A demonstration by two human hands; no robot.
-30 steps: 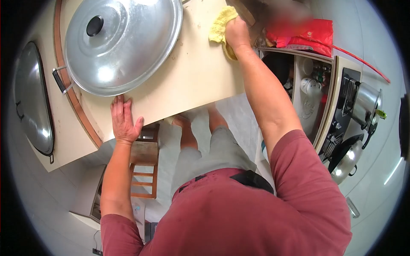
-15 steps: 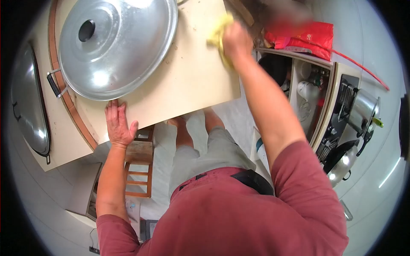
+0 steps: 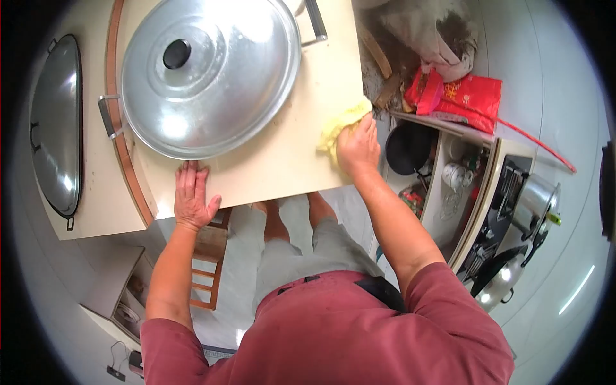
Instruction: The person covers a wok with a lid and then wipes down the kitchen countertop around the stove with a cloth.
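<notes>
My left hand (image 3: 191, 197) lies flat near the front edge of the cream countertop (image 3: 256, 163), its fingers and thumb apart, the fingertips close to the rim of a big round metal lid (image 3: 212, 109). The lid has a black knob (image 3: 176, 54) and covers a pan whose side handles stick out. At the counter's right edge, my right hand (image 3: 359, 147) is closed round a yellow cloth (image 3: 343, 127), which touches the surface.
On the far left sits another lidded pan (image 3: 58, 128). To the right are a red bag (image 3: 471, 99), an open cabinet with a black wok (image 3: 409, 147), and a stove with a steel pot (image 3: 534, 202). A wooden stool (image 3: 208, 244) stands below the counter.
My right hand has come nearer to me along the counter's right edge with the yellow cloth. My left hand stays on the counter. The camera view has shifted.
</notes>
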